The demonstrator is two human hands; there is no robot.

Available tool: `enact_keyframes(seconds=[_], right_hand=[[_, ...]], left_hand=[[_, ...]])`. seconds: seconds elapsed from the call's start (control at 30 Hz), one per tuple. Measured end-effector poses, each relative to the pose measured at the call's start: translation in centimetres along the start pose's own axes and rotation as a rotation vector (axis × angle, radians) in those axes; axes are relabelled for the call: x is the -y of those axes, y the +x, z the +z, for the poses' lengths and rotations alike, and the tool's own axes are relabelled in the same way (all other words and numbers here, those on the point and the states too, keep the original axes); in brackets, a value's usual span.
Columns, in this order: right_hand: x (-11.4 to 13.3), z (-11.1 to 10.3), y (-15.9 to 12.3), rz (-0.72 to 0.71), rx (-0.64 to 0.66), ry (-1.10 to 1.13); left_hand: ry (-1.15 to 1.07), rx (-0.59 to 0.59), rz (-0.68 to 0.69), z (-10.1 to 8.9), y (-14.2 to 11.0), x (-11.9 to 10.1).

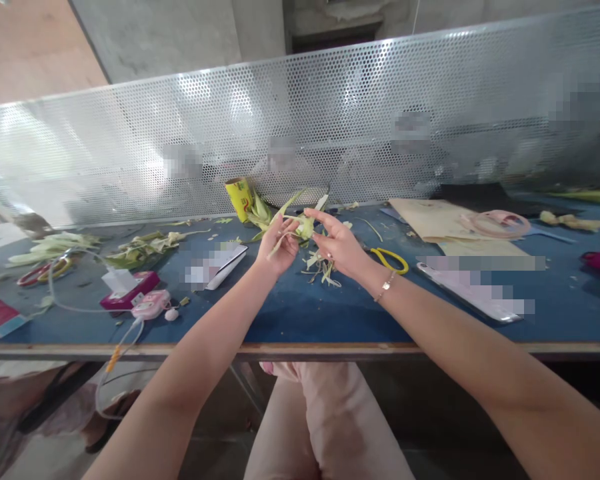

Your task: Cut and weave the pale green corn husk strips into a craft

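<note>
My left hand (281, 248) is at the middle of the blue table, its fingers curled round a thin pale-green strip of corn husk (276, 244). Facing it, my right hand (341, 245) has its index finger stretched out above and its thumb below a whitish-green bundle of husk strips (306, 227), which sits between the two hands. Longer leaf ends stick up behind the fingers, and the exact finger contact is partly hidden. Under the right hand lie thin husk shreds (325, 268). Yellow-handled scissors (391, 261) rest beside the right wrist.
Behind the hands stands a yellow can (239, 199) with husk leaves beside it, before a perforated metal screen (330, 120). Phones (470, 291) lie on both sides. At left are a husk pile (143, 250), a magenta box (130, 291) and cables; at right, brown paper (425, 220) and a pink tape roll (497, 225).
</note>
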State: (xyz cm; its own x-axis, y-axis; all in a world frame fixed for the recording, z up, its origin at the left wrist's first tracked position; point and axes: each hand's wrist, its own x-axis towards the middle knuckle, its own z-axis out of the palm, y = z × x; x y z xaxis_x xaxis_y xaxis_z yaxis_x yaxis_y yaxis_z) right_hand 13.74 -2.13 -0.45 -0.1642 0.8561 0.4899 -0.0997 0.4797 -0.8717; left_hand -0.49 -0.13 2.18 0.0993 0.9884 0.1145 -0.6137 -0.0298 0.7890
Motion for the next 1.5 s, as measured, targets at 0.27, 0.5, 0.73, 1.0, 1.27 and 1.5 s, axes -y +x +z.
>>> enact_keyframes(seconds=[0.27,0.5,0.73,1.0,1.27,1.5], right_hand=[[-0.1,0.4,0.1,-0.021,-0.03,0.036],[-0.6,0.9,-0.1,-0.043,-0.008,0.092],[-0.7,0.7,-0.1,-0.044,-0.053,0.036],[-1.4,0.0,0.4,-0.068,-0.136,0.018],[-0.6,-0.3,0.4,-0.079,-0.169,0.024],[-0.2,-0.4,0.4,-0.061,-0.163,0.048]], left_hand=[[-0.144,0.1,-0.047,0.7,-0.5,0.2],[-0.12,0.049,0.007,0.9,-0.1,1.3],[0.161,0.185,-0.012,0.4,-0.6,1.8],[0.234,0.257,-0.031,0.6,-1.0,1.7],[0.233,0.229,0.015,0.4,-0.5,1.3],[0.295,0.211,-0.009,0.2,-0.1,1.3]])
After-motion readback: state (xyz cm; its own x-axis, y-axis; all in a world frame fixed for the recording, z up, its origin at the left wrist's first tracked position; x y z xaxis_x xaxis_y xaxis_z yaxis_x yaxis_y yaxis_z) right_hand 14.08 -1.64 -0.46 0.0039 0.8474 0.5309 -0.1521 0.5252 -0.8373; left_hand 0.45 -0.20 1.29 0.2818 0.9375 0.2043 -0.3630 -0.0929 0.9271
